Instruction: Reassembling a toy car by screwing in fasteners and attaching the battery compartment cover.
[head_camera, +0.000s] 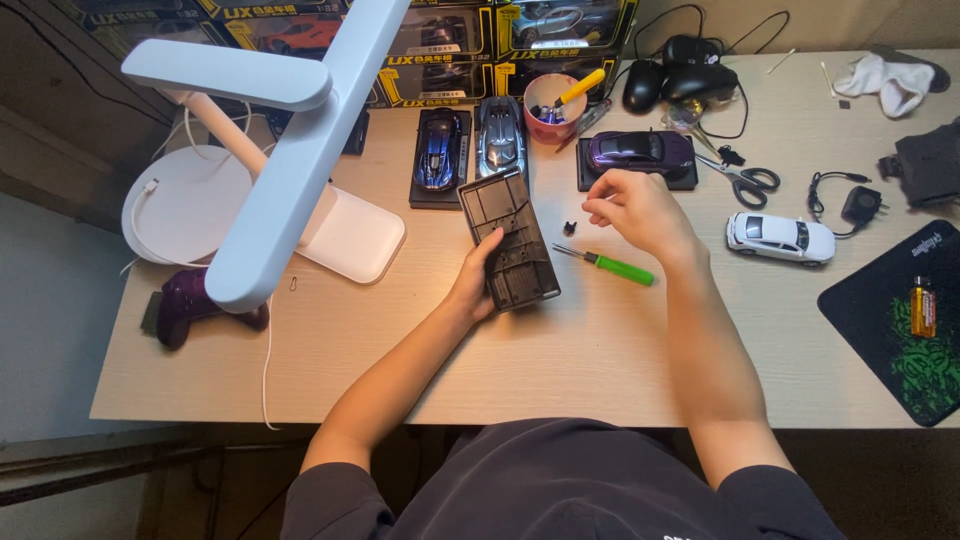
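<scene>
Left hand (478, 285) grip holding dark plastic base (508, 240) on table (560, 370), right hand (640, 208) grip narrow above green screwdriver (605, 264), fingers pinched

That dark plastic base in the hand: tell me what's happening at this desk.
A person seated at the desk holds the dark plastic base in the left hand, tilted up off the surface. The right hand hovers just above the desk, fingers curled, near a small black part and a green-handled screwdriver. Model cars stand behind: a blue one, a silver one, a purple one, and a white one to the right.
</scene>
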